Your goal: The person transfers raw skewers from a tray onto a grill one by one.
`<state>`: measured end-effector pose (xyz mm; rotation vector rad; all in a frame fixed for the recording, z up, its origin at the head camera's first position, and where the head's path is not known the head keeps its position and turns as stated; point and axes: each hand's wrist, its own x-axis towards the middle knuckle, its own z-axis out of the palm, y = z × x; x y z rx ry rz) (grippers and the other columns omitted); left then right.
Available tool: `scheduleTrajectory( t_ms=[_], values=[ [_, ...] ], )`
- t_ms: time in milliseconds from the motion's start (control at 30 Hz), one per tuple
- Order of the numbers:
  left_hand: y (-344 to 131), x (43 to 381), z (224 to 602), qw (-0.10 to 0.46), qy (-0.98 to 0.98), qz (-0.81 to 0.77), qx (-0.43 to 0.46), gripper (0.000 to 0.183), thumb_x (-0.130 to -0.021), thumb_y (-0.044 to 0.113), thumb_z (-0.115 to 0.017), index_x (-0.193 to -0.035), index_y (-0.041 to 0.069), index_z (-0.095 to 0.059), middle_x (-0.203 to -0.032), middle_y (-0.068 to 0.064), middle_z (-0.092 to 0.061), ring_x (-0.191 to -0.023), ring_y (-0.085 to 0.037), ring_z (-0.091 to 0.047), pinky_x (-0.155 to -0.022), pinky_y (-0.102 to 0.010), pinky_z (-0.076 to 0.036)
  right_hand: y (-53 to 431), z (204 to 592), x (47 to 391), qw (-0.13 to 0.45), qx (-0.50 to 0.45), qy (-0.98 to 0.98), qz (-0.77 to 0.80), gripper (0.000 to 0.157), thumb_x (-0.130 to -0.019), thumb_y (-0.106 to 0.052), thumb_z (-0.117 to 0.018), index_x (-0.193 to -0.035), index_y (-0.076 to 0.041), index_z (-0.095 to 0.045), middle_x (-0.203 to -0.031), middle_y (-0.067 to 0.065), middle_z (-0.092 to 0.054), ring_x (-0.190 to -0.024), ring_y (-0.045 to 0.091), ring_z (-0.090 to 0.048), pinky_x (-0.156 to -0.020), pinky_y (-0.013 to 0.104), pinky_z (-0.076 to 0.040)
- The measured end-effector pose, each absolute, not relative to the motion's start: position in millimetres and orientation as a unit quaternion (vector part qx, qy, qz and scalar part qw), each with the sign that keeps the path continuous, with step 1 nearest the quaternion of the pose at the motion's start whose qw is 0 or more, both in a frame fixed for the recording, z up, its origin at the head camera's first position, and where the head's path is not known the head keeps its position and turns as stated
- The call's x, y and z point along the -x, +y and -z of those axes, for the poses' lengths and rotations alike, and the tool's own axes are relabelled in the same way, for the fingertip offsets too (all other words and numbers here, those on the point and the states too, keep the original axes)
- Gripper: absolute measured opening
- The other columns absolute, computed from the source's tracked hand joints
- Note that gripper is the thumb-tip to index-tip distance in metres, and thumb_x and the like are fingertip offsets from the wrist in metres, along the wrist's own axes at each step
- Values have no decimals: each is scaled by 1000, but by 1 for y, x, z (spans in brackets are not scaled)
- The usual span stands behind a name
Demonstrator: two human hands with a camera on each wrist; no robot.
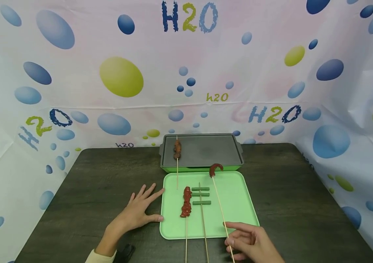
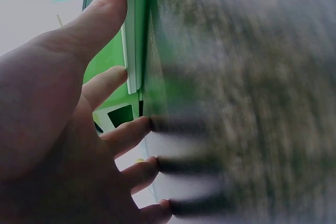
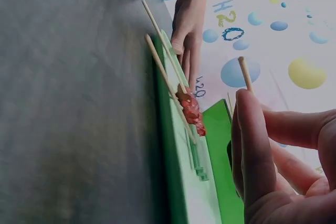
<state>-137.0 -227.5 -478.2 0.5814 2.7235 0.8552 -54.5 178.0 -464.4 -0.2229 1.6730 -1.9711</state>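
Observation:
My right hand pinches the lower stick of a skewer tipped with a dark red, curled piece. That tip is raised, overlapping the tray's far edge in the head view. On the left, my left hand lies with spread fingers, thumb and index at the side of the light green tray; its other fingertips rest on the table in the left wrist view. A skewer of glossy red chunks and a skewer with short green sticks lie side by side on the tray, their sticks extending past its near edge.
Behind the tray stands a dark grey griddle with a green base. A brown skewer lies across its left part, stick reaching over the tray. A small black object sits by the left wrist. A patterned cloth hangs behind.

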Motion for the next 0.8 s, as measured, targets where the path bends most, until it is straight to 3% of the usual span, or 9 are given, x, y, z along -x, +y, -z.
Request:
scheduleTrajectory(
  t_ms=[200,800],
  values=[
    [-228,137,479,115,928,-293,-197,91,-86,56,-76,-161,21,-39,-167,-23,-20,-151,-55,-7,-109,-82,-4,165,455,74,213,96,670,704,54,-99,-7,-69,-144,15,-48,-103,18,-73,-87,19,-75,-71,40,-63],
    [-228,137,480,107,930,-291,-199,90,-86,56,-76,-161,20,-40,-167,-22,-22,-151,-55,-7,-108,-83,-5,111,460,131,195,50,674,711,56,-97,-11,-72,-146,7,-52,-109,24,-73,-93,27,-75,-75,42,-62]
  ],
)
